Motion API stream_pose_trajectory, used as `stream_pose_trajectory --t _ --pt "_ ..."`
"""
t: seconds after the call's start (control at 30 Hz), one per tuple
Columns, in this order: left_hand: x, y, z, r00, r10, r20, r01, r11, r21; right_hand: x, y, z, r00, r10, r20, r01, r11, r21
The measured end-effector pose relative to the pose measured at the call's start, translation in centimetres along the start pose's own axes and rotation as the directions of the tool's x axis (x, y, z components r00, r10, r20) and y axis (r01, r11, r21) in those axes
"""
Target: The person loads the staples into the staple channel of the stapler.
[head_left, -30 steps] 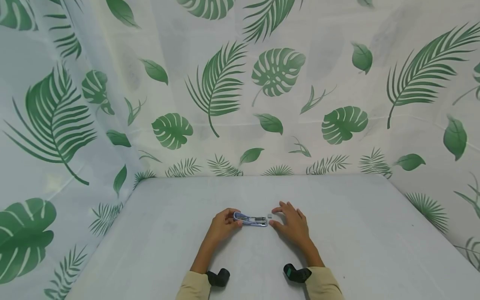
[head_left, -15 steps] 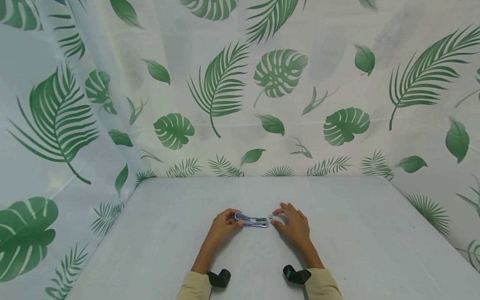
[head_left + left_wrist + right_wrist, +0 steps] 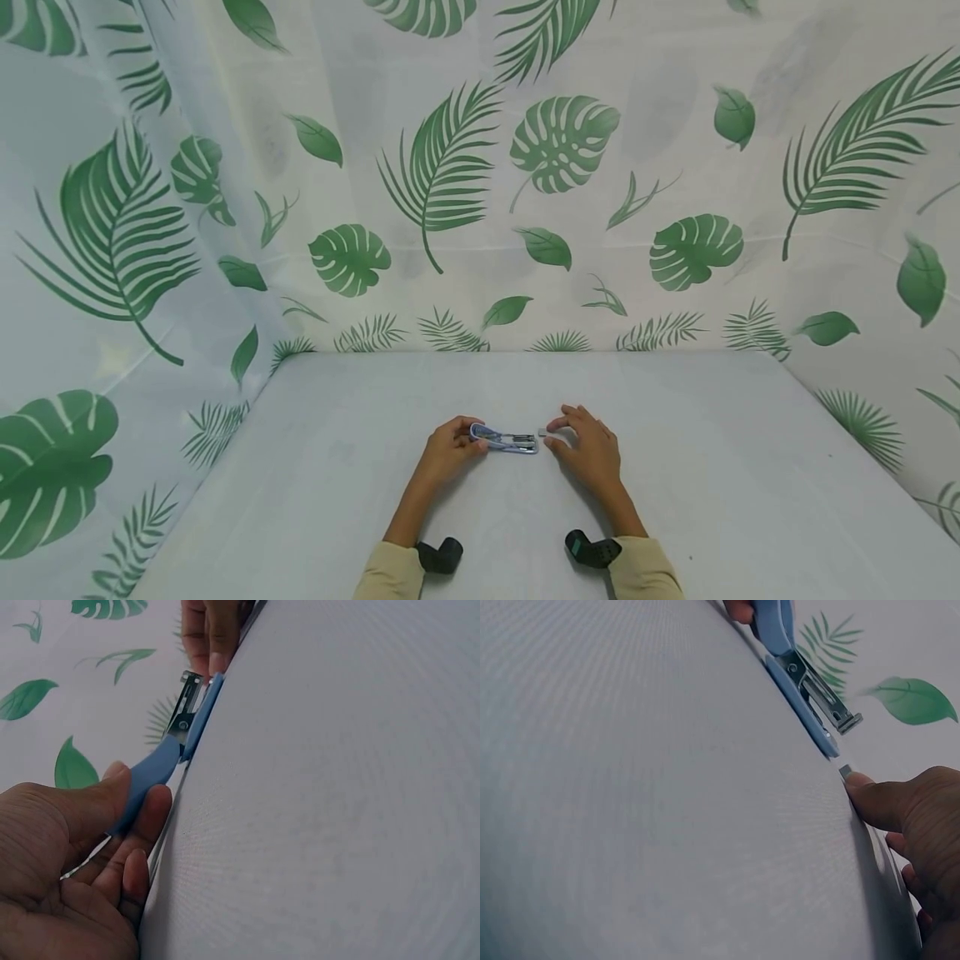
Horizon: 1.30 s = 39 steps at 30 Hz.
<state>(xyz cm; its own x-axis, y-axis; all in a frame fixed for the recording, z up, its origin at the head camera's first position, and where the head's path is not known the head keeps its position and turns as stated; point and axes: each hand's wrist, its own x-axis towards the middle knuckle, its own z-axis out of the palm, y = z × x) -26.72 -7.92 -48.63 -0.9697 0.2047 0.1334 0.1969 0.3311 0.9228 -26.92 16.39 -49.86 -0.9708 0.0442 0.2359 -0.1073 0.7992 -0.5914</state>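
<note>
reaching in from the near side in tan sleeves (image 3: pixel 388 571), working low over a white table (image 3: pixel 360 400), with a leaf-print cloth (image 3: pixel 465 292) hung on the far side. gripping a stapler (image 3: pixel 171 747) in the left hand (image 3: pixel 447 454), with thumb and fingers closed round the blue handle (image 3: pixel 146 780) at its left end. pinching, by the look of it, a small grey strip (image 3: pixel 845 771), likely of staples, in the right hand (image 3: pixel 590 450), with thumb and fingertip drawn narrow about it; impossible to tell how firmly. holding the stapler between both hands near the middle of the table, pointed right, and the strip just beside its right end, apart from it. showing a metal rail (image 3: pixel 829 697) raised clear of the base (image 3: pixel 802 705). judged about midway: apparently done with parting rail from base and with getting the strip close to the stapler; not yet done with crossing the small gap, with seating the strip, or with folding the stapler together again. too hard to tell of anything lying inside the rail
</note>
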Motion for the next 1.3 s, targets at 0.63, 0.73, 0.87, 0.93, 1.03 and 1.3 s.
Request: stream_pose_trajectory --t 0.63,0.73,0.87,0.93,1.03,1.3 --pt "-0.22 0.08 0.29 1.000 -0.008 -0.019 0.008 1.000 0.015 0.00 -0.28 0.27 0.999 0.007 -0.042 -0.008 0.999 -0.038" --pt "-0.26 0.10 0.34 1.000 -0.004 -0.022 0.005 1.000 0.016 0.04 -0.43 0.36 0.998 0.015 -0.055 -0.017 0.999 -0.035" --pt "-0.34 0.24 0.36 1.000 -0.003 -0.019 0.003 1.000 0.019 0.04 -0.51 0.45 0.997 0.024 -0.076 -0.026 0.999 -0.028" --pt "-0.34 0.31 0.34 1.000 -0.002 -0.016 0.002 1.000 0.021 0.07 -0.51 0.52 0.996 0.023 -0.087 -0.026 0.999 -0.031" --pt "-0.26 0.35 0.29 1.000 -0.006 -0.020 0.007 1.000 0.030 0.18 -0.56 0.52 0.995 0.013 -0.102 -0.016 0.999 -0.036" --pt "-0.14 0.25 0.25 0.999 -0.016 -0.030 0.018 0.999 0.046 0.39 -0.75 0.56 0.997 0.021 -0.076 -0.023 0.999 -0.029"
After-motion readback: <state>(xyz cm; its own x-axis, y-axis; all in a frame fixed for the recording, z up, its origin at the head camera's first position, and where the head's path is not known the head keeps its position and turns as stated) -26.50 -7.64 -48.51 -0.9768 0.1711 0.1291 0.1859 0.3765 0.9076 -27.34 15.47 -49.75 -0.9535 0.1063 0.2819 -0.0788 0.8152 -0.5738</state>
